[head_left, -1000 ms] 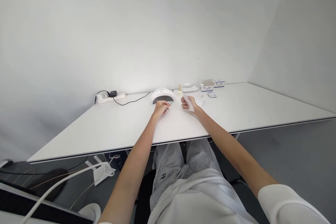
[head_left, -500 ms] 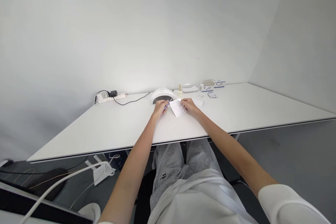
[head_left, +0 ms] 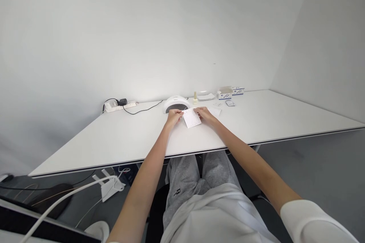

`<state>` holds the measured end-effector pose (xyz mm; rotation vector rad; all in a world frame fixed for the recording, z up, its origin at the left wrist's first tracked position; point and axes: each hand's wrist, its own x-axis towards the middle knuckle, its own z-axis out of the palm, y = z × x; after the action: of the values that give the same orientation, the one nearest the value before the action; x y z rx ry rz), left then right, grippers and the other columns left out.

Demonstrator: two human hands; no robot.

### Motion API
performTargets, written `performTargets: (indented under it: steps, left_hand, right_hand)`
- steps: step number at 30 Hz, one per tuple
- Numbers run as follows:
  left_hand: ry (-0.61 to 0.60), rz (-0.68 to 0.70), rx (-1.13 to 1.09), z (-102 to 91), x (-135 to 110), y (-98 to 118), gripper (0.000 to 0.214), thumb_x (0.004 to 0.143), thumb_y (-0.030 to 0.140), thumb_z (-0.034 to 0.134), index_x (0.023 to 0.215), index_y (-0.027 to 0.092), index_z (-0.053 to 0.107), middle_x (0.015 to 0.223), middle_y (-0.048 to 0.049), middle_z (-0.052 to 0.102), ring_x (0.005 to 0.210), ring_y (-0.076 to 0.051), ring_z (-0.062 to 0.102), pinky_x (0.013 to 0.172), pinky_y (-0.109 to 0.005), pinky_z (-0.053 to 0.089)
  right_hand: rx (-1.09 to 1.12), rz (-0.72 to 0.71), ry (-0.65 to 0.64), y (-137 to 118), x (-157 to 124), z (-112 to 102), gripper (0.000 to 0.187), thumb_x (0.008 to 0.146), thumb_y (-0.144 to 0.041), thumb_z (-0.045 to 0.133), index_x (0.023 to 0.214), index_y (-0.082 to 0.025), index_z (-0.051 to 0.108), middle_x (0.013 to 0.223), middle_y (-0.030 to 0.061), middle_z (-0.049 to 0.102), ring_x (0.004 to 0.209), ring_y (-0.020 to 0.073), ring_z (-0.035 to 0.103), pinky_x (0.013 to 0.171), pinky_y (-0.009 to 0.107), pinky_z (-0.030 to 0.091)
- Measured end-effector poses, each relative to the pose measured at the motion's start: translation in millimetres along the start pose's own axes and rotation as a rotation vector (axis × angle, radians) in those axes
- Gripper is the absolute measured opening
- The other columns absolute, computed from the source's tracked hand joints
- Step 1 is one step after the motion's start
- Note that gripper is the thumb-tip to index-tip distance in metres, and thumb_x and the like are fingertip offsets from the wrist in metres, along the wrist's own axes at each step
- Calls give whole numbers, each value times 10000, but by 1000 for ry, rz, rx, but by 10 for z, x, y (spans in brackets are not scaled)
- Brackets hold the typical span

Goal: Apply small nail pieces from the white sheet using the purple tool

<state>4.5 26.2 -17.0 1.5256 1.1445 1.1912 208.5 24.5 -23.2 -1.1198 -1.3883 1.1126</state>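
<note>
On our tabletop (head_left: 114, 136), a white domed device (head_left: 175, 100) sits back, presumably leaving us working room. Our left hand (head_left: 173, 117) curls its fingers, though we cannot tell on what; our right hand (head_left: 205, 114) pinches the speckled card (head_left: 192, 119) at frame centre, likely to steady it.

The person wears a loose, creased white cloth top (head_left: 219, 214) with a wide short sleeve (head_left: 315, 222), and mottled grey soft-fabric trousers (head_left: 219, 167) bearing a small dark rectangular label (head_left: 178, 191). The left hand (head_left: 173, 117) and right hand (head_left: 205, 114) are bare.
</note>
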Motion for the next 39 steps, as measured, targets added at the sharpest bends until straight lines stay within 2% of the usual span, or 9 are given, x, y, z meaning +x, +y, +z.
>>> performTargets:
  steps: [5,16,26,39]
  left_hand:
    - [5,-5,1,8,-15,14,166,729,255,684,663,154,570,555,15,487,347,-46,347,369,-227,185]
    - [-14,-26,28,8,-31,25,139,750,237,687,694,133,613,555,6,500,367,-47,355,391,-219,202]
    - [-25,-26,18,1,-23,18,111,774,200,668,706,126,620,549,2,507,352,-44,344,384,-222,191]
    - [-24,-24,18,13,-46,50,84,774,175,646,714,120,625,557,3,503,348,-41,345,367,-221,187]
  right_hand:
    - [48,-9,-4,15,14,-23,255,803,-392,615,773,-146,677,800,72,682,621,141,589,506,228,436]
    - [187,20,-52,10,24,-76,299,758,-473,712,830,-182,717,947,73,714,744,156,629,620,233,465]
    - [216,39,-170,-53,-37,-43,383,770,-543,709,896,-183,744,915,86,730,758,176,638,668,259,476]
    - [251,48,-207,-29,-23,-36,406,770,-567,701,911,-187,721,905,77,711,742,171,623,653,261,480]
